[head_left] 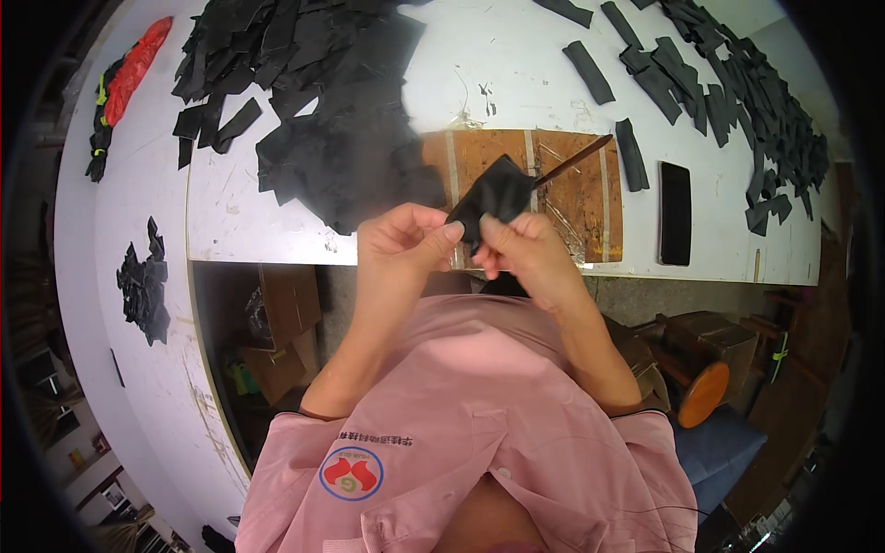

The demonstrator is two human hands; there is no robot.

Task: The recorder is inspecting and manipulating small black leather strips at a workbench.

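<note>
A small piece of black fabric (498,195) is raised in front of me, over the near edge of a brown board. My left hand (406,241) pinches its left edge between thumb and forefinger. On the near right side, the fingers of my right hand (530,253) are closed on the same piece. A thin dark-brown stick (576,160) sticks out from behind the fabric toward the upper right. Its other end is hidden, so I cannot tell whether a hand holds it. Tape strips cross the worn board (610,207).
Flat black pieces lie in a large pile (341,138) at the left. Rolled black pieces (774,120) crowd the far right. A phone (675,214) rests right of the board. A small black heap (143,286) and red bundle (138,72) are on the left table.
</note>
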